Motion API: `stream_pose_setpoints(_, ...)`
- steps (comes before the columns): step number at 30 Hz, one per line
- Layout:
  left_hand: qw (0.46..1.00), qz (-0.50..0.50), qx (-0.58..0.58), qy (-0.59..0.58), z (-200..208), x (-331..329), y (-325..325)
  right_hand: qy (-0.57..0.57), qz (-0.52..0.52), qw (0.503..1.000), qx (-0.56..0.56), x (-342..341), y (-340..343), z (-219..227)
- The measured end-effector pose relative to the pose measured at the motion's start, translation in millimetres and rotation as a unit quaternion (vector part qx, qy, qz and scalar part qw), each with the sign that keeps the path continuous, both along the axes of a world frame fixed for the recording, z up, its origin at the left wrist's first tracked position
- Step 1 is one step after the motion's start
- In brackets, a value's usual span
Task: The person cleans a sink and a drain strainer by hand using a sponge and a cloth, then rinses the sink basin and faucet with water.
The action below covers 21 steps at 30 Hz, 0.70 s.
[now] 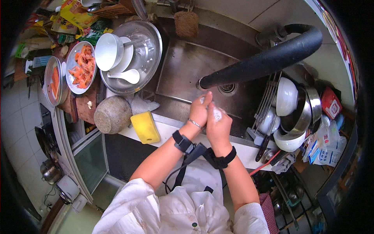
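Both hands are close together at the front of a metal sink (183,66), just below the mouth of a black faucet hose (265,58). My left hand (199,112), with a bracelet at its wrist, is closed with its fingers curled. Beside it, nearly touching, my right hand (219,126) is closed too. White wet patches, water or foam, show on both; what lies inside the fingers is hidden. Left of my left forearm, a yellow sponge (145,128) rests on the counter edge next to a stone mortar (113,114).
A metal basin (150,54) at the left holds a white bowl (109,52) and a spoon (125,76). Farther left are a plate of shrimp (82,68) and a glass dish (53,82). At the right stand stacked bowls (287,97), a rack (267,103) and a knife (263,148).
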<state>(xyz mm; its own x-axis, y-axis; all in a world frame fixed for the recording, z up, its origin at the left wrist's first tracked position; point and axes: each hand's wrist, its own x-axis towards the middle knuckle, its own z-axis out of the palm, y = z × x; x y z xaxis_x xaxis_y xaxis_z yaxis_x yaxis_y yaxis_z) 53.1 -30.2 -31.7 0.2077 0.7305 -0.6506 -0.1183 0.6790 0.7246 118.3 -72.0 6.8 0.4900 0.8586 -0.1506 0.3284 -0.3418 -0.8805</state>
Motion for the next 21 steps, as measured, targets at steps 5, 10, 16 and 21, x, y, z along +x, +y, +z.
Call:
stream_pose_setpoints(5, 0.995, -0.039, 0.075, 0.058, 23.7, 11.2, -9.0, 0.042, -0.051, 0.986, -0.151, 32.4, 25.8, -7.4)
stream_pose_setpoints(10, 0.988, -0.084, 0.101, 0.081, -5.4, 3.8, -4.2, -0.026, -0.011, 0.999, 0.021, 2.3, 7.1, 16.5)
stream_pose_setpoints(16, 0.997, -0.072, 0.019, -0.033, 17.5, 4.2, -4.6, 0.104, -0.109, 0.975, -0.161, 53.5, 6.0, -42.0)
stream_pose_setpoints(21, 0.981, 0.071, -0.097, -0.155, 12.3, -3.4, 2.8, 0.348, -0.146, 0.924, -0.063, 56.9, -9.1, -18.8)
